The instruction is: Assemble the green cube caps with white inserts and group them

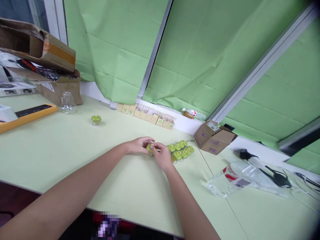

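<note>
Near the middle of the pale green table, both hands are at a small clear jar with a green lid (149,148). My left hand (139,145) is wrapped round the jar from the left. The fingers of my right hand (162,154) pinch at the lid, where a small ring shows. Most of the jar's body is hidden behind the fingers. Just right of my right hand stand two rows of similar green-lidded jars (184,153), several with ring loops on top. One more green-lidded jar (96,119) stands alone farther left.
Small open cartons (150,115) line the table's back edge. Right of them are a cardboard box (212,138) and a large plastic bottle (228,180) lying down. Cardboard boxes (60,88), a clear container (67,103) and a yellow-edged board (32,116) occupy the left.
</note>
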